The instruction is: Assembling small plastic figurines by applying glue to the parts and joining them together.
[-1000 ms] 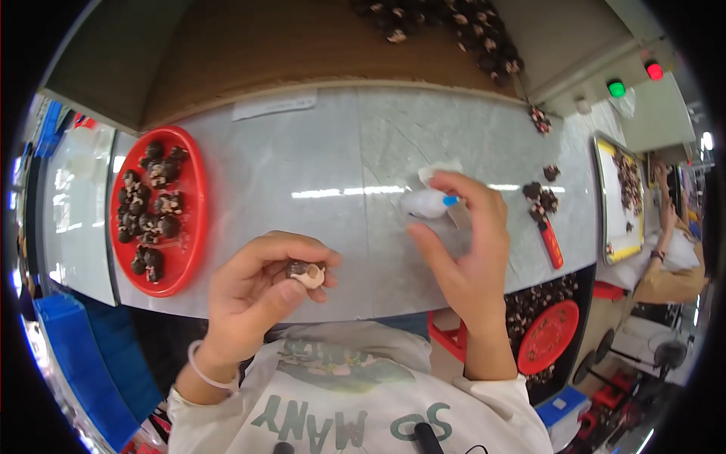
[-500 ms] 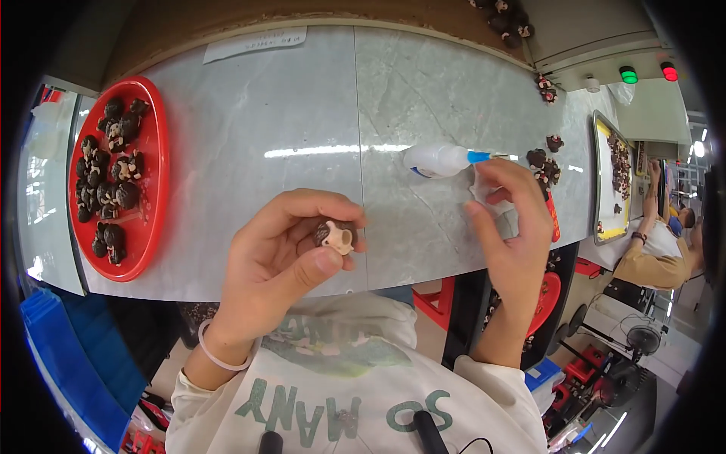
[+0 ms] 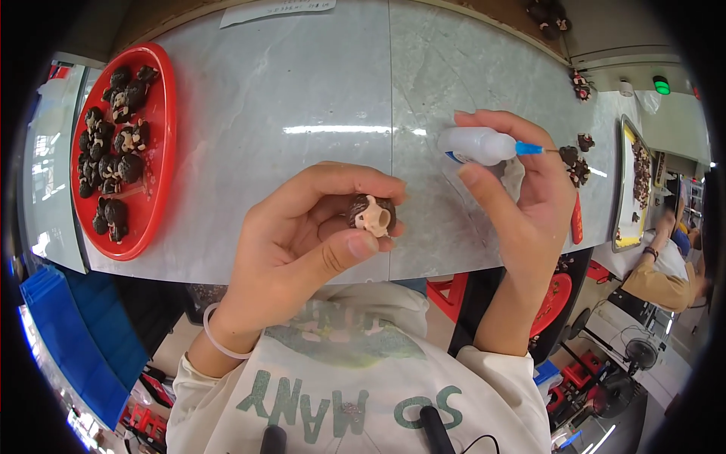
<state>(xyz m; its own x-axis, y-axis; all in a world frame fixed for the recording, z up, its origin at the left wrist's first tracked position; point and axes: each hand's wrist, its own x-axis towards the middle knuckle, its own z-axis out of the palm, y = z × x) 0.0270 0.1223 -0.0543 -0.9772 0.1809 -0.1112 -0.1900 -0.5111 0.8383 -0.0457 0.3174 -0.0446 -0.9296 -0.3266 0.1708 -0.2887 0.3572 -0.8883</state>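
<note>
In the fingers of my left hand (image 3: 295, 250) I pinch a small doll head (image 3: 371, 217), dark-haired and cream-faced, thumb on the near side and forefinger over the far side. Its round hollow faces up and to my right, toward the white bottle (image 3: 470, 145).

That bottle lies to the right of the head and a little farther from my body, well apart from it. Its long axis runs nearly left to right: base toward the left hand, blue tip (image 3: 528, 148) and thin needle pointing right, away from the hollow. My right hand (image 3: 538, 208) is much the nearer; its fingers curve around the bottle, thumb at the near edge, forefinger along the far one. I cannot tell whether they grip it, or whether it is clear of the bench (image 3: 302, 91).

The bottle's blue-marked label is too small to read. A paper slip (image 3: 276, 10) at the far edge carries faint writing I can't make out. Large green lettering runs across my pale shirt (image 3: 340, 378).
</note>
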